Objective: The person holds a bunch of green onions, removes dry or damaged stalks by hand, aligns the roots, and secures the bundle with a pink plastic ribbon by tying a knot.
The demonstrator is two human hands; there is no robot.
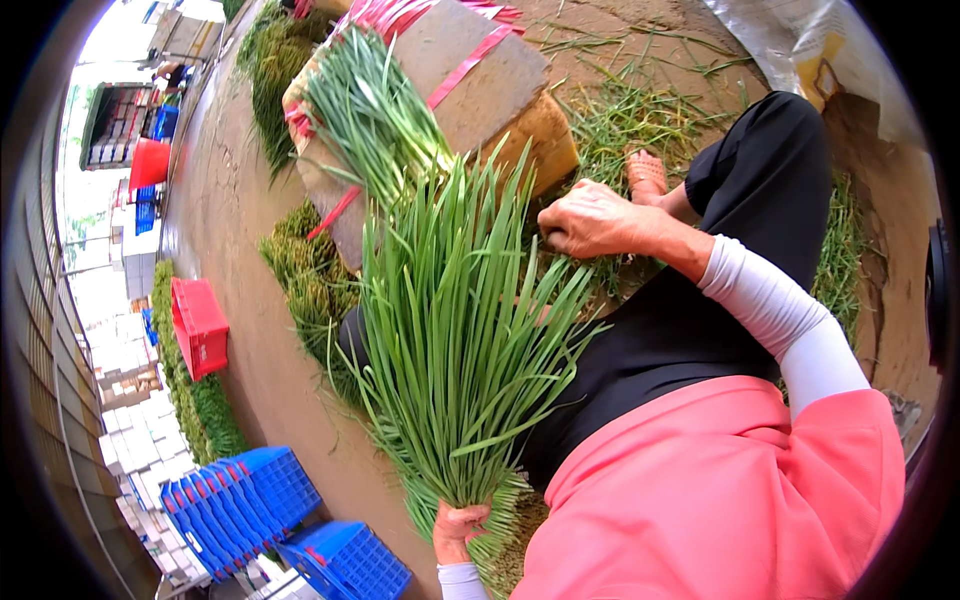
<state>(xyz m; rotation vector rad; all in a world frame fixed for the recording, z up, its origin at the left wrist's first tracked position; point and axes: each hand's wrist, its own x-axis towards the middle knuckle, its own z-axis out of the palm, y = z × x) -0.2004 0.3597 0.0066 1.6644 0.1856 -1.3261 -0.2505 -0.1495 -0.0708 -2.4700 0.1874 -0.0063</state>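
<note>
Down at the bottom middle of the frame, the left hand (458,530) is closed tight around the root end of a big bundle of green chives (455,340), and the leaves fan up and out toward the middle of the picture. The right hand (592,220) is up at centre right, fingers curled into the leaf tips on the far side of the bunch; I can't really tell if that grip is pinching a few blades or just combing through them.

Handling-wise, I'd guess this stuff is light but floppy. The blades are thin and soft, so they bend and bruise if you squeeze mid-length, and loose ones would slide out of a lazy hold. The base is the place to grab, where the stalks are packed together and firmest, which is exactly where the left hand has it. The tips are only good for gentle sorting.

Around it: a cardboard box (480,90) with pink strapping sits in the upper middle with more chives laid over it, trimmings litter the dirt ground (240,300), a red crate (200,325) is at the left and blue crates (260,500) at the lower left.
</note>
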